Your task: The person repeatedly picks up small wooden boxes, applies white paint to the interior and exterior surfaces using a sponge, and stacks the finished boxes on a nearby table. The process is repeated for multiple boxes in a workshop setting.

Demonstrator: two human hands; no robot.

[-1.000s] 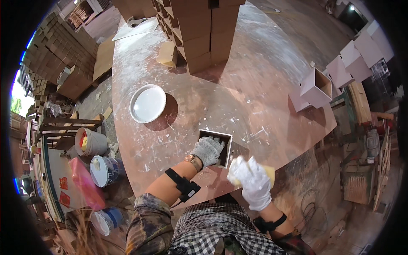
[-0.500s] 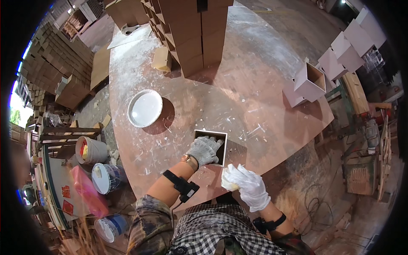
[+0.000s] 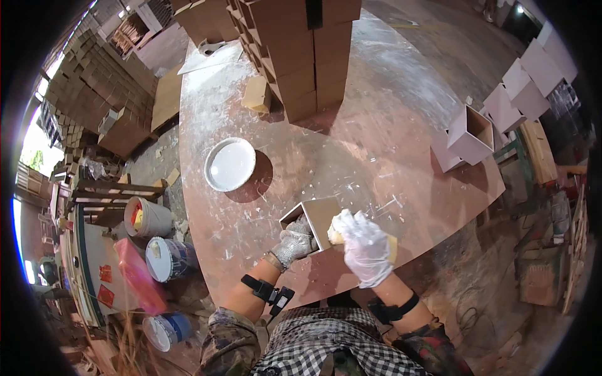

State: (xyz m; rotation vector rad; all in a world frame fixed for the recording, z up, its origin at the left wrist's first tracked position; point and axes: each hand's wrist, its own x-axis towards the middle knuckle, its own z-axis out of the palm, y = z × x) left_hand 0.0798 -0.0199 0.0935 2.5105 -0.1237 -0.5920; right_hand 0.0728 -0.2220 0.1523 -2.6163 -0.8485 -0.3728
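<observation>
My left hand (image 3: 295, 243), in a grey knit glove, reaches into a small open box (image 3: 326, 216) and grips it with the fingers partly hidden inside. The box is tilted on the work table, its brown side facing right. In a white glove, my right hand (image 3: 365, 247) closes around a pale yellow sponge (image 3: 335, 236). The sponge sits right at the box's near right edge; whether it touches is hard to tell. Farther off to the left stands a round white dish (image 3: 227, 188) of white liquid.
A tall stack of brown boxes (image 3: 298, 69) rises at the table's far side, a yellowish block (image 3: 257, 94) beside it. White-coated boxes (image 3: 464, 141) line the right edge. Buckets (image 3: 162, 260) and a pink plastic bag (image 3: 139, 276) stand at the left. White specks litter the table (image 3: 401, 125).
The box has turned from opening upward to lying tilted with its side toward the right. My right hand has moved up to it with the sponge. The whole view has shifted slightly.
</observation>
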